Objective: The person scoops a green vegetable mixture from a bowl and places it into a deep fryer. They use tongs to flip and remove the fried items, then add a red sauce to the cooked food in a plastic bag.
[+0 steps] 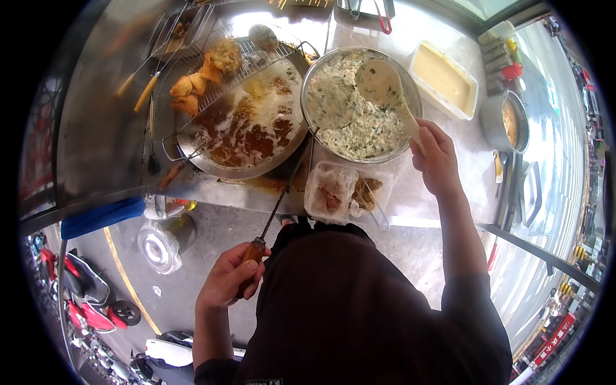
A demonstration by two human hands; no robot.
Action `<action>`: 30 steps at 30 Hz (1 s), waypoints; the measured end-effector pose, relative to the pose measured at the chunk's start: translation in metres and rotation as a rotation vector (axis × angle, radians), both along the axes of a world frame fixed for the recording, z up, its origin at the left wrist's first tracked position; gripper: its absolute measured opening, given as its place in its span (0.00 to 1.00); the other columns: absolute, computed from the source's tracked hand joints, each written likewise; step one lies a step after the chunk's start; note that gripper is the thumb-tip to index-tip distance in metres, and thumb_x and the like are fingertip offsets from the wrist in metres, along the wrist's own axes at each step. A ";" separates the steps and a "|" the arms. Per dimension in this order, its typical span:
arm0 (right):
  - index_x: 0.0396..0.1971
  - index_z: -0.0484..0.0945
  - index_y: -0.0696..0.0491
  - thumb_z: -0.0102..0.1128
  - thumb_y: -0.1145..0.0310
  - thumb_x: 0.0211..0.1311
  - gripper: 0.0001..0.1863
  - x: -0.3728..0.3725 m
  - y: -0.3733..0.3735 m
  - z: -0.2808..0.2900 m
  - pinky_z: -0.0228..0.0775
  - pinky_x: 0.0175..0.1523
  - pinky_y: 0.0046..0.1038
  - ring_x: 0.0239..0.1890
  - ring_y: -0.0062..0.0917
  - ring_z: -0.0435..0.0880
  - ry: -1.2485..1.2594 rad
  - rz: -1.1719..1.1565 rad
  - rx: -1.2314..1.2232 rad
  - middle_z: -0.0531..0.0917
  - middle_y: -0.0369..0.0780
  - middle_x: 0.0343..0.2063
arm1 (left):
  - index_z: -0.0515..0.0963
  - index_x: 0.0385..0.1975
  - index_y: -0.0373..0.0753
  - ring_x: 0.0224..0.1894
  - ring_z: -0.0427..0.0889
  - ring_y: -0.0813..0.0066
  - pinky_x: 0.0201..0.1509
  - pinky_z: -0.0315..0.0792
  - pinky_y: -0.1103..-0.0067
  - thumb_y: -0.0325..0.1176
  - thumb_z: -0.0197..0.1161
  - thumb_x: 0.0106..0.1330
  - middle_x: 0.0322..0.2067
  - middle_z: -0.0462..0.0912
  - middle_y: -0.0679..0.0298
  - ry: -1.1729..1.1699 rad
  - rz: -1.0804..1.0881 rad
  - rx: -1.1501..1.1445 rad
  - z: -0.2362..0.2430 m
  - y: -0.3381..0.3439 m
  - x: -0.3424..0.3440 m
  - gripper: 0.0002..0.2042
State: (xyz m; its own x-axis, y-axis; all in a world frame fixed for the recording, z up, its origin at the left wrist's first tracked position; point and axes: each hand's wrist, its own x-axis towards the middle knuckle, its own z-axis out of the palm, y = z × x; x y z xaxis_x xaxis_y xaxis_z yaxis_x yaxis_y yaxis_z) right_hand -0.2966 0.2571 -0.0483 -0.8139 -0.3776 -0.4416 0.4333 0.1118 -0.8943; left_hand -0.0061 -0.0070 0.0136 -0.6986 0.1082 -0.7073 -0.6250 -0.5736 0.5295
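Observation:
My left hand (pixel 228 276) is closed round the wooden handle of a long-shafted ladle (pixel 277 204). Its round head reaches into a large metal bowl (pixel 418 96), covered with a white and green chopped vegetable mixture (pixel 366 140). With my right hand (pixel 437 159) I grip a pale, broad serving spoon (pixel 405 114). The spoon's wide end lies over the mixture, close beside the ladle's head, and mixture clings to it. To the left of the bowl, brown oil foams in a wide frying pan (pixel 224 172).
Golden fried pieces (pixel 221 56) rest on a wire rack (pixel 253 61) across the pan. A white tub of pale batter (pixel 444 80) and a metal pot (pixel 523 119) stand at right. Plastic-lined containers (pixel 327 192) sit at the near edge. A lidded bucket (pixel 160 247) stands below the counter.

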 end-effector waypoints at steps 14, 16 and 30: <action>0.45 0.75 0.58 0.46 0.69 0.66 0.13 -0.001 -0.005 -0.025 0.59 0.24 0.17 0.18 0.13 0.67 0.489 0.067 0.176 0.73 0.33 0.19 | 0.66 0.47 0.30 0.12 0.64 0.86 0.14 0.58 0.90 0.32 0.51 0.65 0.22 0.71 0.67 -0.025 -0.005 0.019 0.002 -0.002 -0.004 0.15; 0.45 0.75 0.59 0.47 0.71 0.65 0.12 0.002 -0.006 -0.019 0.62 0.27 0.20 0.20 0.15 0.69 0.549 0.159 0.274 0.73 0.35 0.18 | 0.66 0.47 0.30 0.12 0.64 0.86 0.14 0.58 0.90 0.32 0.51 0.65 0.22 0.71 0.67 -0.020 -0.006 0.018 0.003 -0.001 -0.005 0.15; 0.49 0.72 0.57 0.43 0.67 0.68 0.15 0.036 0.010 -0.012 0.53 0.21 0.14 0.18 0.11 0.62 0.079 -0.008 0.045 0.71 0.32 0.20 | 0.67 0.47 0.29 0.12 0.65 0.86 0.14 0.60 0.90 0.33 0.52 0.65 0.22 0.71 0.67 -0.035 0.078 0.105 -0.002 0.002 0.000 0.15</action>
